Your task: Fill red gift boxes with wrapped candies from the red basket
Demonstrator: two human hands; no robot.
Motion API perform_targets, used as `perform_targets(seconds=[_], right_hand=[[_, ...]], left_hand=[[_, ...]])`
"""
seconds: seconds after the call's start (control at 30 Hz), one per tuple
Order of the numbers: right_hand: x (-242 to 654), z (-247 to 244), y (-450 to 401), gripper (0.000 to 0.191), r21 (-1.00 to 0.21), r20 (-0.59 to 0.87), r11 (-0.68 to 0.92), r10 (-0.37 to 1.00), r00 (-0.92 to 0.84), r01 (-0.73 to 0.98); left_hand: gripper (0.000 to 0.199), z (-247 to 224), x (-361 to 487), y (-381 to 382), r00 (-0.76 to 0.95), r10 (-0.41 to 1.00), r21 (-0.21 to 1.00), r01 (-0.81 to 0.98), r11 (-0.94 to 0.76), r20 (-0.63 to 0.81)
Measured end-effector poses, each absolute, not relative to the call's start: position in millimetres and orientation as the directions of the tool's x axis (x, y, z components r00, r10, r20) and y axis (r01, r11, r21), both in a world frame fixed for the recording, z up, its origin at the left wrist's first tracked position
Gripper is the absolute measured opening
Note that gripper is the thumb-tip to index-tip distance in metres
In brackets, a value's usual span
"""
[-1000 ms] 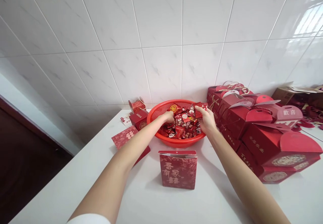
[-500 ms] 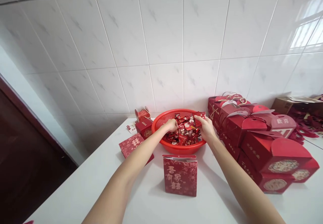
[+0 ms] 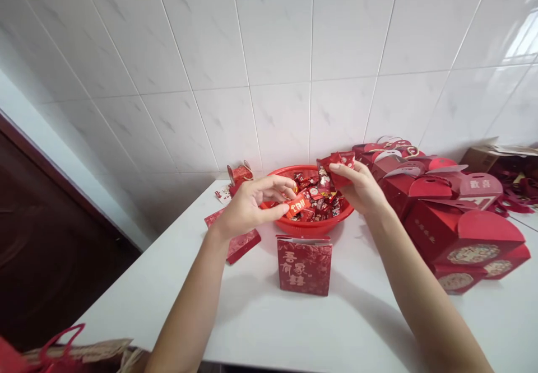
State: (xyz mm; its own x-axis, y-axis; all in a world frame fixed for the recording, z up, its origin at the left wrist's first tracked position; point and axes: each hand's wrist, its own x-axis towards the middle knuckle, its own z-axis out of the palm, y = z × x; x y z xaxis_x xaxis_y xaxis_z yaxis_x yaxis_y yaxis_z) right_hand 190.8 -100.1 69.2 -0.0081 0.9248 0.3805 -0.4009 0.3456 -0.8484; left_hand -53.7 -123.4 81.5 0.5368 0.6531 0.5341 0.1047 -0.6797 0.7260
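My left hand (image 3: 259, 202) is raised over the left side of a red plastic basket (image 3: 300, 228), pinching a small orange-red wrapped candy (image 3: 298, 205) between thumb and fingers. Above the basket's right rim, my right hand (image 3: 362, 185) is closed on several red wrapped candies (image 3: 332, 171); how many I cannot tell. More wrapped candies (image 3: 321, 208) lie heaped in the basket. Directly in front of it, a red paper box (image 3: 305, 269) with gold characters stands upright on the white table, its top flap raised.
Red gift boxes (image 3: 458, 227) are stacked on the right, with a brown carton (image 3: 483, 157) behind them. A flat red box (image 3: 244, 245) and a ribbon spool (image 3: 240, 174) lie left of the basket. Behind the table (image 3: 252, 328) rises a tiled wall (image 3: 277, 121). A bag (image 3: 67, 356) sits front left.
Both hands have lifted up out of the basket. My left hand now shows an orange-red candy in its fingers, and my right hand has risen with its candies. The view has tilted down.
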Motion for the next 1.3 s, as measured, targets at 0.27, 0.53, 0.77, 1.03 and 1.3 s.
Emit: perform_targets(seconds=[0.27,0.53,0.77,1.03,1.3], right_hand=[[198,83,-136,0.025,-0.934,0.357,0.326,0.871,-0.338,-0.148],[212,100,-159,0.025,-0.744,0.024,0.595,0.480,-0.877,0.305],[199,91,-153,0.022,-0.750,0.003,0.529,0.603,-0.798,0.397],[212,83,-125,0.034,-0.778,0.165,0.530,0.691,-0.703,0.338],[222,75,-114,0.036,-0.870,0.186,0.412,0.782,-0.595,0.269]], left_hand=[[0.031,107,-60,-176,0.795,0.394,0.404,0.207,-0.891,0.461],[0.032,113,-69,-169,0.811,0.449,0.381,0.307,-0.872,0.374],[0.037,100,-62,-151,0.780,0.523,0.452,0.351,-0.820,0.343],[0.029,85,-49,-136,0.675,0.523,0.425,0.327,-0.844,0.520],[0.032,73,-30,-132,0.681,0.573,0.472,0.362,-0.804,0.456]])
